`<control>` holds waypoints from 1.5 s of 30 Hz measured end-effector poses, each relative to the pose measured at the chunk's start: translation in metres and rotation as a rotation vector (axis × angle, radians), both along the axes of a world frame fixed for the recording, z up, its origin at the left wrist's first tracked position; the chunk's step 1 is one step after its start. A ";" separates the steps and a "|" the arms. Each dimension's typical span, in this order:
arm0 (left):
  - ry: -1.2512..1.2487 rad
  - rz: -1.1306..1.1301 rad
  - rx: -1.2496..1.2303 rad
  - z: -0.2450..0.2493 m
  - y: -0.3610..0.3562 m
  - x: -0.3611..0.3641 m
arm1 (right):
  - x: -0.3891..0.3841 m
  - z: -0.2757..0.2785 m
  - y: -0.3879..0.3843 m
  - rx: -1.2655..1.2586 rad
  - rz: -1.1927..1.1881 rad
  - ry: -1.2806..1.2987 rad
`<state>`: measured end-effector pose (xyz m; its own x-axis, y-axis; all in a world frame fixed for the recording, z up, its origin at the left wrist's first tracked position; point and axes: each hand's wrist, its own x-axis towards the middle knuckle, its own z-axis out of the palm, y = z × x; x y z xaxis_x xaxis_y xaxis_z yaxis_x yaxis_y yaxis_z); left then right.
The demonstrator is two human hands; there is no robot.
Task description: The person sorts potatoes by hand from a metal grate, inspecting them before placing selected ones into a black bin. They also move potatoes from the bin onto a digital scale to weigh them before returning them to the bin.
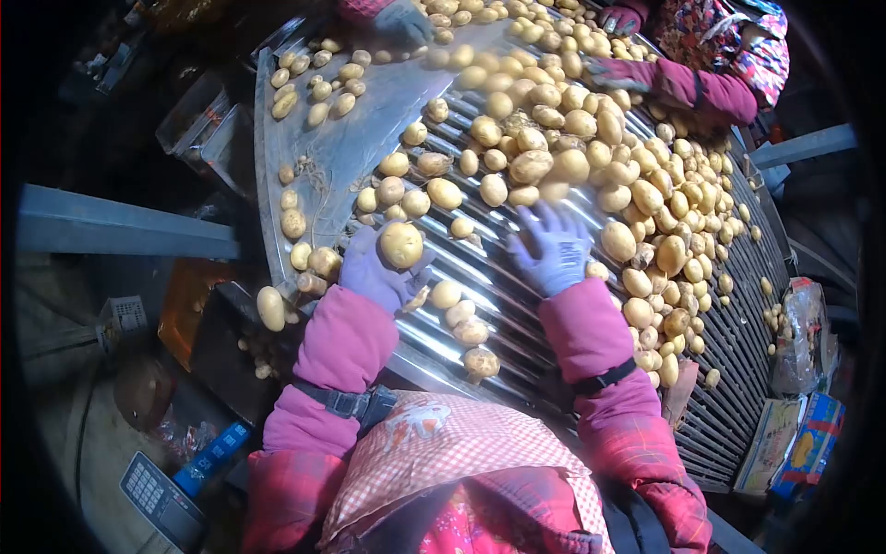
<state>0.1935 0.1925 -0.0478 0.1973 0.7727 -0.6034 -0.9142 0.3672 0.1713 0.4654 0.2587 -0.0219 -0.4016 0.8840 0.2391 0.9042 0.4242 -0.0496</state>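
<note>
My left hand [380, 268], in a purple glove, holds a round potato [401, 246] at the left side of the metal roller bed [498, 268]. Several smaller potatoes lie just right of its wrist. My right hand [551, 245], in a similar glove, is over the rollers with its fingers spread and nothing in them. Right beside it is the large heap of potatoes [651, 198], which runs from the top of the view down the right side.
Across the bed, a co-worker's gloved hand [404, 22] is at the top, and another person's arm [706, 92] reaches over the heap from the right. A metal tray edge [268, 185] borders the left. A scale [161, 499] is at lower left, boxes [808, 443] at lower right.
</note>
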 end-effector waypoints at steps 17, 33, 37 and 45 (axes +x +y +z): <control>-0.140 0.017 -0.016 0.015 0.004 -0.003 | -0.099 -0.010 0.172 -0.191 0.168 0.315; 0.101 -0.067 0.035 0.038 -0.005 -0.005 | -0.086 0.040 0.056 -0.624 0.000 1.031; 0.270 -0.124 -0.029 0.045 0.002 0.000 | 0.024 -0.014 0.089 0.252 -0.156 0.344; 0.147 -0.063 0.045 0.020 0.002 -0.004 | 0.025 -0.017 0.072 -0.144 -0.167 0.332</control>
